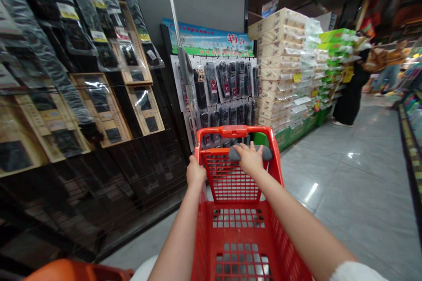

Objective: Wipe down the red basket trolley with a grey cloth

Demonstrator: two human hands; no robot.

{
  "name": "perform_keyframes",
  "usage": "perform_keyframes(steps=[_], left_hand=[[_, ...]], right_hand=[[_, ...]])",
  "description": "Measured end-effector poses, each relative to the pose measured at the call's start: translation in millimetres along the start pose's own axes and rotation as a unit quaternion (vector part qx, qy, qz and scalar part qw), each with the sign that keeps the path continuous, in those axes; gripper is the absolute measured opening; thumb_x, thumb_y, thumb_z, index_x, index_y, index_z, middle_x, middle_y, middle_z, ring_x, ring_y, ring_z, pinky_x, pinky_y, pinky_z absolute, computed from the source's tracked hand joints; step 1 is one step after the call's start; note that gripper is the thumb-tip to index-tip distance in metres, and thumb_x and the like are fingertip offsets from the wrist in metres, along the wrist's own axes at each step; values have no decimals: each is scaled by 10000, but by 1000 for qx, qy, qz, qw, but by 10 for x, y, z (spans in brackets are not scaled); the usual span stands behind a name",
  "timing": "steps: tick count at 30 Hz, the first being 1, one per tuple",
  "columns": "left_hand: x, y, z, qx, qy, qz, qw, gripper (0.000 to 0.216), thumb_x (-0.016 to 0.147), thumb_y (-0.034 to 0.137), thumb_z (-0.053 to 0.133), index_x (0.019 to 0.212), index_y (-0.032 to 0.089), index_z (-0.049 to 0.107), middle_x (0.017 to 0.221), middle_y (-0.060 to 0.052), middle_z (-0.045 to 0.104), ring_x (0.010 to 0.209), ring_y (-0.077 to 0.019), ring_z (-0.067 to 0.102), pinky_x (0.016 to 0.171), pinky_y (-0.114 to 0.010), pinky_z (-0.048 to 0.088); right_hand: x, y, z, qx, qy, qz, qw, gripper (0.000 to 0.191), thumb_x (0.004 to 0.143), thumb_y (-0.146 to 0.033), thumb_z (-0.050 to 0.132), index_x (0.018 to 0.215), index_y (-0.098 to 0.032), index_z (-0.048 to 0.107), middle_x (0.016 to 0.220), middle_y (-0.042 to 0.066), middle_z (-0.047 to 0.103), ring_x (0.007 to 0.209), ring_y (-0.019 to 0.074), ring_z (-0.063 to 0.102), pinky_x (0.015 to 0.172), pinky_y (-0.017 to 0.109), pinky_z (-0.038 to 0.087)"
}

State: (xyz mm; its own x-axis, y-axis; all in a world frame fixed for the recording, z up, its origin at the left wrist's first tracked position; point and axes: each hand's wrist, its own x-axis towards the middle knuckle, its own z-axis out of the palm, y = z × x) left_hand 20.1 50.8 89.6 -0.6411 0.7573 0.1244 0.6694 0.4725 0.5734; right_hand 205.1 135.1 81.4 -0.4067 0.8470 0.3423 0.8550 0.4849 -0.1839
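Observation:
A red plastic shopping cart (239, 232) stands in front of me, its latticed basket bare inside. My left hand (196, 172) is closed around the left rim near the far end. A grey, rounded, pad-like piece (267, 153) lies along the top edge of the far panel. Over it rests my right hand (251, 158), fingers spread and touching its surface. A thin silver pole (173, 4) with a grey joint (185, 66) slants down to the cart's far left corner. Its lower end is hidden near my left hand.
On the left, a dark rack holds plastic-wrapped belts and boxed goods (99, 109). Ahead, a display board (227, 83) carries packaged items under a price banner. Stacked cartons (280, 61) line the aisle's left side. A person in black (351, 83) stands farther along the grey tiled floor (343, 175).

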Motion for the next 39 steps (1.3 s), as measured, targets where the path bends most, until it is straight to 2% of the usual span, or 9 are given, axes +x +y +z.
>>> perform_keyframes(steps=[5, 13, 16, 20, 24, 26, 29, 36, 39], left_hand=[[28, -34, 17, -69, -10, 44, 997, 570, 822, 103, 477, 1378, 164, 365, 1096, -139, 702, 1035, -259, 672, 798, -290, 478], [176, -273, 120, -180, -21, 97, 979, 622, 803, 89, 480, 1414, 167, 392, 1319, -110, 612, 1233, -220, 564, 998, -306, 434], [219, -462, 173, -345, -44, 118, 930, 533, 874, 271, 514, 1397, 181, 455, 1437, -92, 516, 1323, -215, 479, 1091, -343, 371], [231, -664, 191, -514, -152, 53, 843, 596, 941, 590, 277, 1356, 248, 533, 1416, -77, 541, 1307, -228, 500, 1043, -412, 431], [239, -706, 162, -571, -198, 7, 796, 735, 939, 627, 102, 1312, 205, 574, 1310, -97, 626, 1284, -230, 523, 1038, -411, 432], [245, -699, 154, -594, -205, -12, 778, 819, 912, 668, 61, 1271, 168, 603, 1216, -126, 676, 1219, -249, 575, 1004, -404, 460], [237, -698, 161, -606, -199, -33, 769, 911, 861, 741, 53, 1238, 134, 616, 1108, -155, 709, 1116, -268, 631, 942, -396, 497], [163, -739, 123, -598, -231, -8, 768, 966, 844, 737, -39, 1192, 152, 647, 1157, -154, 690, 1116, -242, 619, 951, -377, 472], [146, -765, 96, -581, -238, -18, 778, 1024, 795, 797, -35, 1134, 143, 676, 1090, -160, 708, 1048, -253, 640, 896, -374, 493]], right_hand=[[-127, 288, -81, -27, 39, 53, 997, 474, 930, -105, 322, 1327, -218, 556, 1378, 172, 527, 1315, 342, 429, 1088, 524, 278], [208, -363, 46, 70, 13, -46, 996, 429, 848, -77, 438, 1197, -213, 648, 1134, 99, 664, 1096, 205, 592, 978, 297, 411], [449, -549, 23, 185, 2, -55, 981, 516, 732, -23, 469, 1174, -211, 658, 1124, 70, 685, 1057, 195, 618, 948, 278, 436], [648, -855, 95, 318, 47, -80, 944, 640, 695, -2, 415, 1262, -241, 589, 1261, 25, 640, 1165, 171, 566, 1032, 320, 402], [395, -1185, 357, 285, 50, -128, 949, 651, 738, -113, 547, 1364, -286, 499, 1481, 61, 432, 1329, 246, 414, 1135, 500, 245], [153, -1276, 472, 257, 45, -144, 955, 621, 760, -186, 609, 1367, -257, 505, 1521, 109, 341, 1346, 282, 365, 1123, 500, 261], [-64, -1305, 516, 243, 23, -166, 955, 563, 775, -169, 596, 1332, -230, 542, 1483, 127, 330, 1311, 287, 358, 1080, 451, 337], [379, -1294, 365, 219, 17, -128, 967, 489, 738, -54, 525, 1173, -231, 659, 1261, 95, 433, 1157, 239, 466, 1031, 392, 375], [170, -1276, 421, 238, 19, -138, 961, 395, 698, -85, 571, 1050, -202, 705, 1175, 90, 459, 1090, 233, 493, 984, 363, 409]])
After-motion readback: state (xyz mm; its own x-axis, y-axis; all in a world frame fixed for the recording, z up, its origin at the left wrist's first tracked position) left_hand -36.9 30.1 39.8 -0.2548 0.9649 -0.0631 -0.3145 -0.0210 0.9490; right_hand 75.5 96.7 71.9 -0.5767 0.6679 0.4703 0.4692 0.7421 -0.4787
